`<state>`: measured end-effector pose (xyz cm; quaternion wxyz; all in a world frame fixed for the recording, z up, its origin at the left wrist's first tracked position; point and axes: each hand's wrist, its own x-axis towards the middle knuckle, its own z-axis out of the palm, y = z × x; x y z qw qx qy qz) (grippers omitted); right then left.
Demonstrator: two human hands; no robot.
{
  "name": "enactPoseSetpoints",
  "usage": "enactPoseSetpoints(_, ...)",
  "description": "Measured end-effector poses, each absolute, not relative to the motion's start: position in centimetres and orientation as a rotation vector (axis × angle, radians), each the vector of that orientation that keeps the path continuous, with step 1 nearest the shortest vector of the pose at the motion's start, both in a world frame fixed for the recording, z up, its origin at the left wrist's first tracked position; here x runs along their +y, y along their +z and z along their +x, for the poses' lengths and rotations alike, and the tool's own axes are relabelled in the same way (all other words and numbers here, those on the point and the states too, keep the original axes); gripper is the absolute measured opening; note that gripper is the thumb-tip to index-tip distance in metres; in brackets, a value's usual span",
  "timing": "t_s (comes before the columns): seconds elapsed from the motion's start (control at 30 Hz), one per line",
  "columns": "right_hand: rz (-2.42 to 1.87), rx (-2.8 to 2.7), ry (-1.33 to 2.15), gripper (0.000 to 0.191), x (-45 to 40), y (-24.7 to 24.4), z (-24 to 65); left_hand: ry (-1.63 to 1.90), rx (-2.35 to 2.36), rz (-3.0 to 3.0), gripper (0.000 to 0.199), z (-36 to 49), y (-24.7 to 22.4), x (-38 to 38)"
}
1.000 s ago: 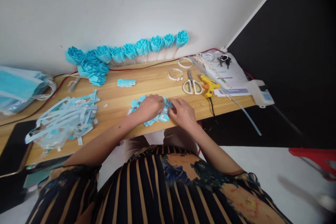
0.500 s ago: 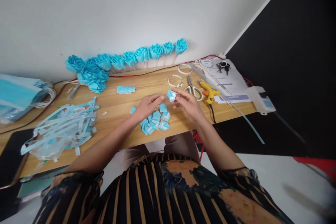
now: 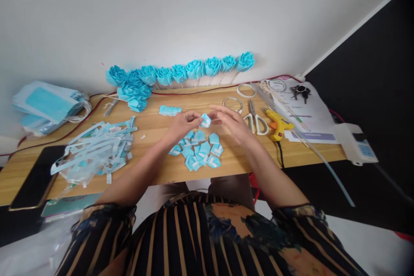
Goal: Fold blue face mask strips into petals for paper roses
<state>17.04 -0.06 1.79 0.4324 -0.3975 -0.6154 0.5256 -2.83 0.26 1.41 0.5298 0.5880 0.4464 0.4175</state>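
Between finger and thumb my left hand [image 3: 185,126] pinches a small folded blue piece [image 3: 205,120] that shows a white patch. To the right of it is my right hand [image 3: 231,121], its fingers spread and nothing seen between them. Below both hands, several similar blue folded pieces [image 3: 201,152] lie in a loose group near the table's front edge. A short stack of blue strips [image 3: 170,110] rests just behind my left hand.
Blue flowers [image 3: 194,69] line the wall. Cut strips [image 3: 97,148], a phone [image 3: 39,177] and face masks [image 3: 48,103] are at left. Scissors [image 3: 255,121], tape rolls [image 3: 246,90], a yellow glue gun [image 3: 277,125], papers [image 3: 310,108] and keys [image 3: 300,90] are at right.
The folded piece has passed from my right hand to my left hand. My right fingers have opened. The view has shifted left, so the table things appear farther right.
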Motion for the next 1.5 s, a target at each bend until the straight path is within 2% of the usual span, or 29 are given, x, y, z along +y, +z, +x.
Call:
enactPoseSetpoints(0.23, -0.995, -1.849, 1.18, 0.037, 3.2, 2.9, 15.4, 1.056, 1.153, 1.543, 0.026, -3.7, 1.4, 0.2)
enactPoseSetpoints(0.43, -0.937, -1.601, 1.236, 0.038, 4.5, 2.0, 14.0, 1.121, 1.143, 1.413, 0.039, -4.1, 1.0, 0.5)
enactPoseSetpoints(0.73, -0.942, -1.487, 1.27, 0.034, 3.9, 0.2, 13.5, 1.065, 1.184, 1.367, 0.027, -3.8, 0.0, 0.2)
enactPoseSetpoints(1.5, -0.862, -1.586, 1.381, 0.04, 3.5, -0.4, 13.6, 1.25, 1.196, 1.309, 0.03, -4.1, -0.3, 0.8)
